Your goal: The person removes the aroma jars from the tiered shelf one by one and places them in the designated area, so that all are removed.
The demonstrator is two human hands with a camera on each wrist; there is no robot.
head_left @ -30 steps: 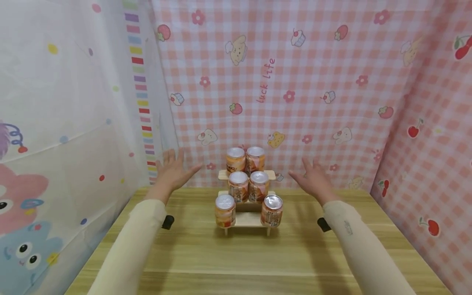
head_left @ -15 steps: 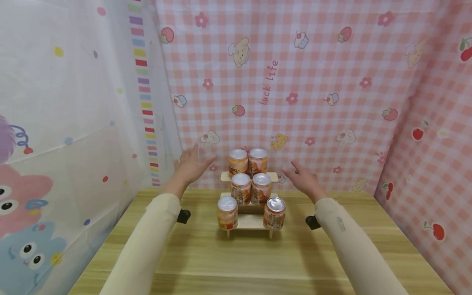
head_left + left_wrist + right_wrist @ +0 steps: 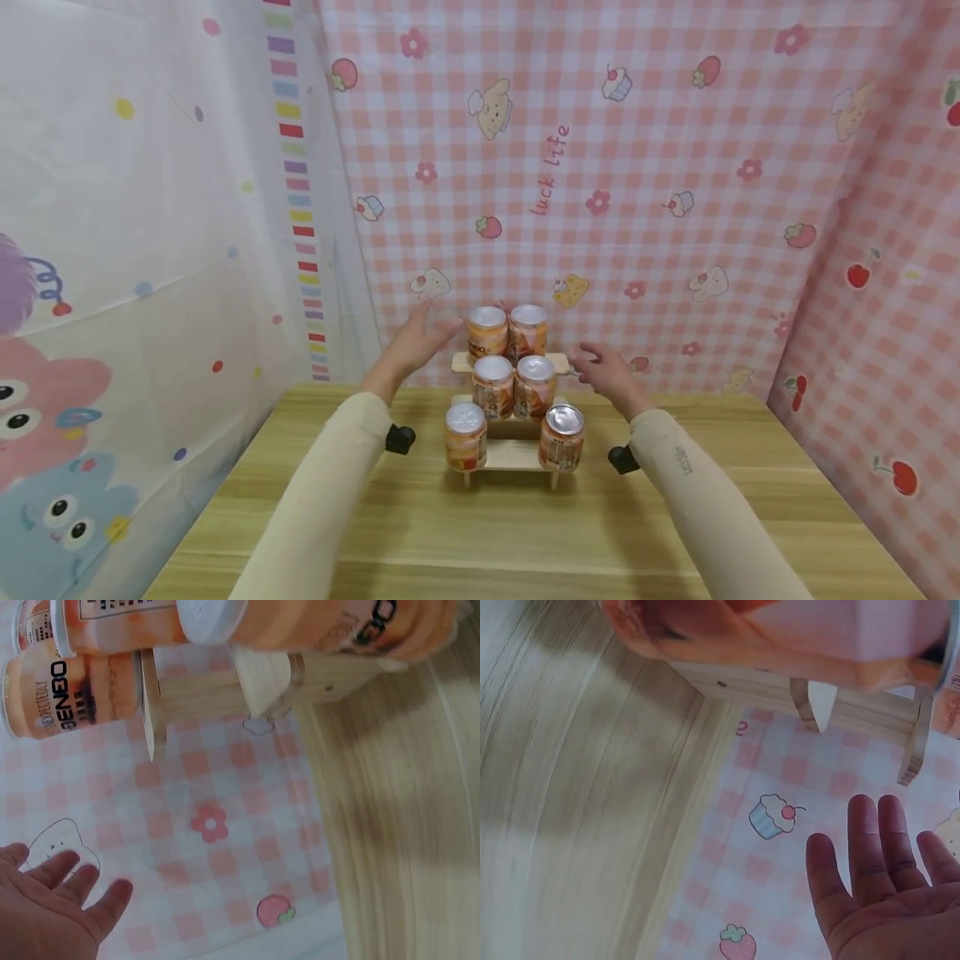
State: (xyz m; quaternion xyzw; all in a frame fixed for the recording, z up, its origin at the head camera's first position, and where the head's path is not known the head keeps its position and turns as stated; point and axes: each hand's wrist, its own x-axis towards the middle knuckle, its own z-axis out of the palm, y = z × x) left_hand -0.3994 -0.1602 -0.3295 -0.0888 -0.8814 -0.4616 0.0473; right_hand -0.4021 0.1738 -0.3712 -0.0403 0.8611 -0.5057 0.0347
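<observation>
A three-tier wooden stand (image 3: 512, 455) carries orange cans with silver lids, two on each tier. On the top tier are a left can (image 3: 488, 335) and a right can (image 3: 528, 335); the middle pair also sits close together. A left front can (image 3: 466, 442) and a right front can (image 3: 562, 443) have a gap between them. My left hand (image 3: 416, 340) is beside the top tier's left end, fingers spread and holding nothing. Near the tier's right end, my right hand (image 3: 611, 379) reaches in with fingers extended (image 3: 866, 855), apart from the stand in the right wrist view.
The stand rests on a wood-grain table (image 3: 480, 542). Behind it hangs a pink checked cloth (image 3: 600, 242), which continues along the right side. A white patterned curtain (image 3: 172, 292) borders the left. A black wrist device (image 3: 400, 439) hangs under the left sleeve.
Both hands have moved inward toward the stand, the left one rightward and the right one leftward. The cans and stand keep their arrangement; the head view has shifted slightly.
</observation>
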